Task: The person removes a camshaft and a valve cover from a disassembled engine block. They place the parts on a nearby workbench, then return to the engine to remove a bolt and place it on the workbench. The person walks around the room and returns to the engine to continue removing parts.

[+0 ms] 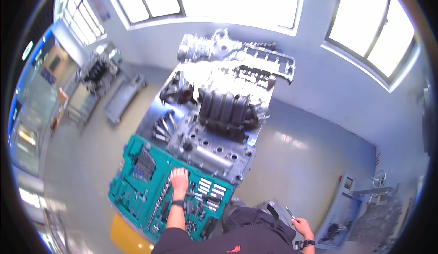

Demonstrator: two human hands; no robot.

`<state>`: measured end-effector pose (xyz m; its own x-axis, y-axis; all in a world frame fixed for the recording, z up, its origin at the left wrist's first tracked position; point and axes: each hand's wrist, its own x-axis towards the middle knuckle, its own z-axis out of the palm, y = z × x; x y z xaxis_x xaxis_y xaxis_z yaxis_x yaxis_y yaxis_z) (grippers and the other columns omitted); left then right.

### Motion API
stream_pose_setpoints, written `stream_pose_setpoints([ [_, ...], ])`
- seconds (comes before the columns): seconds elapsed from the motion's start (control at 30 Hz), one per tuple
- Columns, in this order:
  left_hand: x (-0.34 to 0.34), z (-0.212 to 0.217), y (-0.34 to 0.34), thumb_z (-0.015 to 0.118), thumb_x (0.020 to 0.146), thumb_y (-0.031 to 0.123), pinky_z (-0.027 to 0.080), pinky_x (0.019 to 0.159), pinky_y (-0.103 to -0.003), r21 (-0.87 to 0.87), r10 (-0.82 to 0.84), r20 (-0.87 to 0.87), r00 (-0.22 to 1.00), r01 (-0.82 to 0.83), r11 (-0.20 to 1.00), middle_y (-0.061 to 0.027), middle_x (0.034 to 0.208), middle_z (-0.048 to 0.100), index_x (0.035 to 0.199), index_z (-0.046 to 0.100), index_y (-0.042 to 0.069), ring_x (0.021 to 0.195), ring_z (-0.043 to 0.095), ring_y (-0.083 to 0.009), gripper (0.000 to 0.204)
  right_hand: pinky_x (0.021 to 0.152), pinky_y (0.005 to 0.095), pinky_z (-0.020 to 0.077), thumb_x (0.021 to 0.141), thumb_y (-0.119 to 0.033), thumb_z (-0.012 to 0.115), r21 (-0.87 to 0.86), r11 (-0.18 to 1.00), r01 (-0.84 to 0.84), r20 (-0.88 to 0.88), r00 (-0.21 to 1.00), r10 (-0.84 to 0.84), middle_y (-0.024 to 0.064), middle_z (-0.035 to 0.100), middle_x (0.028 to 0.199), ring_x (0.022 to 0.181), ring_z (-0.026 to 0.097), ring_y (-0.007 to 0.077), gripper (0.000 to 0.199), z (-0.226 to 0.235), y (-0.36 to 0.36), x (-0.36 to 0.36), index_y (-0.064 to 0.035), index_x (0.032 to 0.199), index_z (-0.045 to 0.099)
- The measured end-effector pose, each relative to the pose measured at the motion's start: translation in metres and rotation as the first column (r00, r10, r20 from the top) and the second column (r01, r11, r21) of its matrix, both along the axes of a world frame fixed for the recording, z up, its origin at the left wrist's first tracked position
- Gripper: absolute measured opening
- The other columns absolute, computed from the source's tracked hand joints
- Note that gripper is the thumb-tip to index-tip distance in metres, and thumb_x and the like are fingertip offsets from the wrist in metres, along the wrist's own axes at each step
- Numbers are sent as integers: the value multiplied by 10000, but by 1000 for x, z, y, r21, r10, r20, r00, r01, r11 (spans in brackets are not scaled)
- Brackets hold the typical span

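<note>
My left hand [179,180] reaches into the open green tool case [157,156], its fingers curled down at the upper end of a row of sockets [159,199]. Whatever lies under those fingertips is hidden. Off to the right, beside my body, my right hand [303,227] is closed around a slim metal tool [290,213]; its tip points up and away, and its exact kind cannot be made out. Bright metal pieces [212,191] sit in slots right of my left hand. A cluster of thin tools [144,163] fills the case's left half.
Beyond the case lie a silver engine valve cover [200,152], a black intake manifold [226,110] and other engine parts on the bench. A yellow surface [125,235] shows under the case. A grey wheeled frame [340,213] stands right; a low cart [124,100] stands far left.
</note>
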<state>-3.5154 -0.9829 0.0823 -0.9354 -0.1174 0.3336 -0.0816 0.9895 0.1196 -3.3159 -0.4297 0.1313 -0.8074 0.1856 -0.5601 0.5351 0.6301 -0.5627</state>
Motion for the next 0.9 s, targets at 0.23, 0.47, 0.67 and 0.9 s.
stream_pose_setpoints([
  [0.23,-7,117,68,467,859,195,457,616,-351,576,262,-112,958,-153,803,-113,847,596,845,497,42,727,581,-238,156,385,252,374,795,-125,541,-321,691,648,32,736,-676,30,466,504,409,460,116,107,-221,136,119,-20,773,528],
  [0.47,-20,152,212,402,920,228,509,562,-283,962,88,-189,978,203,-181,-127,849,612,954,454,60,647,610,-191,180,391,255,376,762,-83,555,-275,556,785,184,610,-771,36,475,520,420,467,122,88,-246,171,143,-29,819,515],
  [0.67,-15,105,371,452,908,230,462,507,-240,966,-171,111,979,-147,-211,-53,787,596,999,508,78,569,544,-110,185,396,258,378,734,-48,567,-391,507,768,94,581,-808,42,483,534,429,473,128,140,-261,229,151,-36,858,503],
  [0.9,-97,103,563,486,873,129,436,583,-209,960,-616,272,739,-255,119,2,866,543,1132,525,88,678,486,-66,266,435,251,375,657,18,577,-550,407,729,-3,486,-874,49,507,590,492,493,125,280,-194,273,113,-43,913,481],
])
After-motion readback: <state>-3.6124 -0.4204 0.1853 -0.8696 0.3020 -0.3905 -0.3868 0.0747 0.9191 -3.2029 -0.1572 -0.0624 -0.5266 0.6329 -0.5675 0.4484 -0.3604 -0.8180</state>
